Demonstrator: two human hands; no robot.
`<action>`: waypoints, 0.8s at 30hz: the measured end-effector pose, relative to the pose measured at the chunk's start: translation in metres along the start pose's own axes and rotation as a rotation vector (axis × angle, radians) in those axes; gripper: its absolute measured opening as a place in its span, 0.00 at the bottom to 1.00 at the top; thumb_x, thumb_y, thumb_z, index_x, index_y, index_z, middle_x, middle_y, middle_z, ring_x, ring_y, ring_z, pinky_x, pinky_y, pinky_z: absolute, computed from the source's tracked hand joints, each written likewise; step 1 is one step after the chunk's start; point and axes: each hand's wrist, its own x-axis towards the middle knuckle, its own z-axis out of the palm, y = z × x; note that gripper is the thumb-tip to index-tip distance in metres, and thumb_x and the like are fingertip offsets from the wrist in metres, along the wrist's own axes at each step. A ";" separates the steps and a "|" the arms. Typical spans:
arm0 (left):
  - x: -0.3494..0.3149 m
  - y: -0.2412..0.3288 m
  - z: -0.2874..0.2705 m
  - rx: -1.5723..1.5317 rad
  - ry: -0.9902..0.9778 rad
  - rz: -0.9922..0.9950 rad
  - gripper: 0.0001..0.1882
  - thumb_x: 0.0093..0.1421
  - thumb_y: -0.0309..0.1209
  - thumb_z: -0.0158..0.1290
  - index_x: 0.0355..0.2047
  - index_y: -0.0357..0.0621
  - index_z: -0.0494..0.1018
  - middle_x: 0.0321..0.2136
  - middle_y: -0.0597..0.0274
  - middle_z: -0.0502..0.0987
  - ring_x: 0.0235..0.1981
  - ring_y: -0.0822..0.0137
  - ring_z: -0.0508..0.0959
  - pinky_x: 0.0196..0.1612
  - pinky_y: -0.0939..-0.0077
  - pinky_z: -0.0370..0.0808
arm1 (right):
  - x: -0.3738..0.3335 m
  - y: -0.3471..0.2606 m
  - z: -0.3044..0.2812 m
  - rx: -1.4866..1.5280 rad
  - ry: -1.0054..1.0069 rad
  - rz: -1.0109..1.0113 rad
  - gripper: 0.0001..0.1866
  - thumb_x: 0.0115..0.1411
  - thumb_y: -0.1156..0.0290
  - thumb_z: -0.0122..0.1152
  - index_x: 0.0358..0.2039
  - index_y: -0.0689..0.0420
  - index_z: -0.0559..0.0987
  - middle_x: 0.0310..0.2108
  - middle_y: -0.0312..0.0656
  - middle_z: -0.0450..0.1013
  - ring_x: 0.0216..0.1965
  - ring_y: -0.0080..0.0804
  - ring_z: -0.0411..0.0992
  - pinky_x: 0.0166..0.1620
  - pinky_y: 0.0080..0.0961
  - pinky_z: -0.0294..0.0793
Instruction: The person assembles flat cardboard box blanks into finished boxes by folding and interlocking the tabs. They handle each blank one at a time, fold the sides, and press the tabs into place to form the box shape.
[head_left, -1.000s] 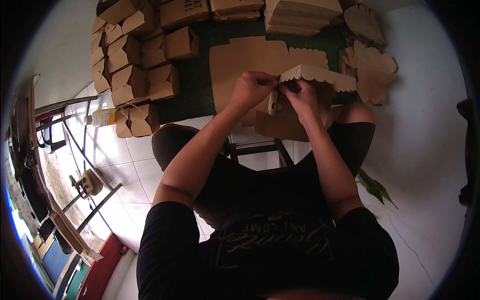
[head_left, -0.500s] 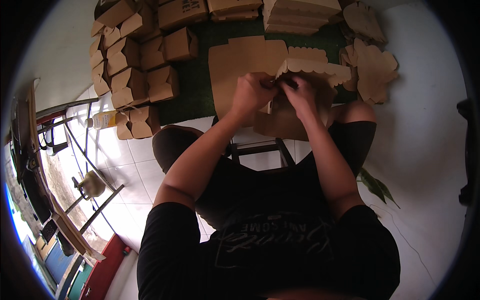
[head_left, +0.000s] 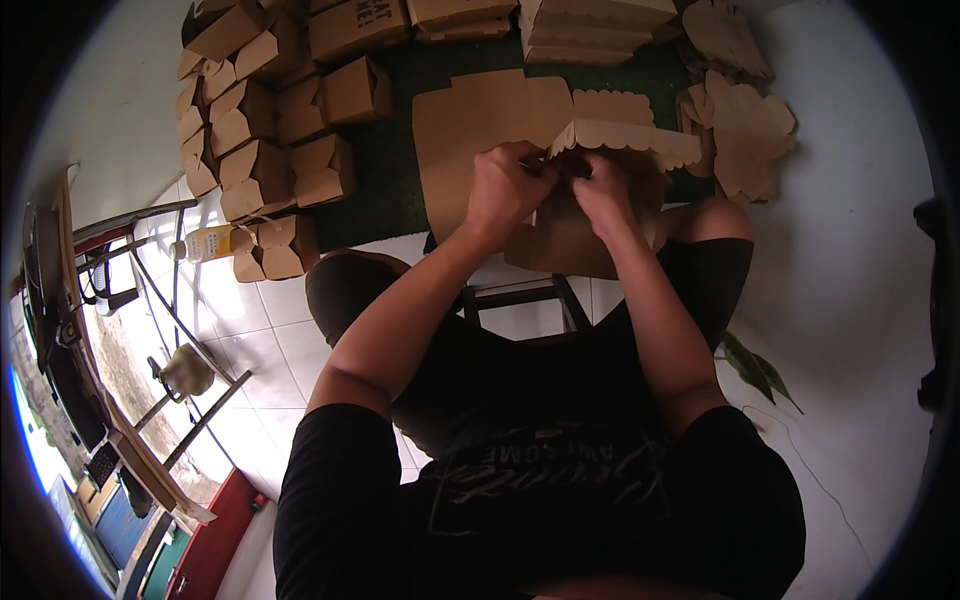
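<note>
A partly folded brown cardboard box [head_left: 630,140] with scalloped edges stands at the near edge of a green-covered table, a little right of the middle. My left hand [head_left: 508,185] is closed, its fingertips pinching the box at its left corner. Close beside it, my right hand [head_left: 600,190] is closed on the box's inner side, fingers bent down behind the scalloped wall. The exact fold between the fingertips is hidden. Left of the box and partly beneath my left hand lies a flat brown cardboard sheet [head_left: 465,130].
Several small folded boxes [head_left: 255,175] crowd the table's left side. Larger scalloped boxes [head_left: 590,35] are stacked at the back. Flat scalloped blanks [head_left: 750,140] lie at the right. A bottle with a yellow label [head_left: 208,243] is at the left edge, near a metal rack [head_left: 205,430].
Both hands stay at the same corner of the box. The fingers have shifted only slightly, and the whole view has moved a little.
</note>
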 end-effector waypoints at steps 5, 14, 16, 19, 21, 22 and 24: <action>0.001 -0.001 -0.001 -0.029 0.016 -0.009 0.15 0.58 0.32 0.71 0.42 0.34 0.90 0.34 0.42 0.90 0.37 0.50 0.93 0.44 0.60 0.89 | -0.005 -0.001 0.005 0.004 0.000 0.020 0.18 0.69 0.71 0.73 0.58 0.61 0.87 0.53 0.44 0.87 0.55 0.31 0.83 0.60 0.29 0.78; 0.004 -0.007 -0.005 0.036 0.057 -0.054 0.17 0.58 0.38 0.75 0.38 0.34 0.90 0.31 0.44 0.90 0.34 0.54 0.93 0.39 0.61 0.88 | -0.012 -0.013 0.017 0.134 0.001 -0.057 0.14 0.71 0.71 0.71 0.55 0.57 0.89 0.46 0.43 0.88 0.46 0.32 0.85 0.52 0.32 0.82; 0.005 -0.009 -0.005 0.002 0.057 -0.042 0.18 0.58 0.38 0.76 0.38 0.34 0.90 0.30 0.44 0.90 0.34 0.53 0.93 0.38 0.60 0.88 | -0.011 -0.011 0.020 0.132 0.003 -0.082 0.14 0.71 0.71 0.72 0.55 0.56 0.89 0.43 0.39 0.86 0.42 0.27 0.82 0.47 0.29 0.80; 0.007 -0.011 -0.007 0.022 0.040 -0.029 0.18 0.58 0.38 0.76 0.38 0.33 0.90 0.30 0.44 0.90 0.34 0.52 0.93 0.38 0.60 0.88 | -0.005 -0.005 0.023 0.125 -0.010 -0.130 0.14 0.71 0.70 0.72 0.56 0.54 0.89 0.40 0.35 0.84 0.37 0.19 0.77 0.41 0.24 0.76; 0.008 -0.011 -0.008 0.072 0.043 -0.033 0.19 0.58 0.38 0.77 0.38 0.31 0.89 0.30 0.43 0.90 0.34 0.52 0.93 0.38 0.60 0.87 | -0.001 0.001 0.029 0.158 0.000 -0.173 0.13 0.71 0.71 0.73 0.55 0.56 0.89 0.43 0.37 0.86 0.41 0.22 0.81 0.47 0.25 0.80; 0.009 -0.011 -0.008 0.096 0.044 -0.035 0.20 0.58 0.38 0.77 0.38 0.30 0.89 0.30 0.43 0.90 0.34 0.52 0.93 0.38 0.60 0.87 | 0.000 0.004 0.030 0.157 0.014 -0.183 0.13 0.71 0.71 0.73 0.54 0.56 0.89 0.44 0.38 0.86 0.43 0.23 0.82 0.49 0.26 0.81; 0.009 -0.011 -0.009 0.094 0.038 -0.071 0.20 0.58 0.38 0.77 0.38 0.29 0.89 0.29 0.42 0.90 0.35 0.51 0.93 0.38 0.60 0.87 | 0.002 0.009 0.034 0.155 0.045 -0.128 0.13 0.70 0.72 0.74 0.53 0.57 0.89 0.46 0.40 0.87 0.48 0.27 0.84 0.54 0.28 0.82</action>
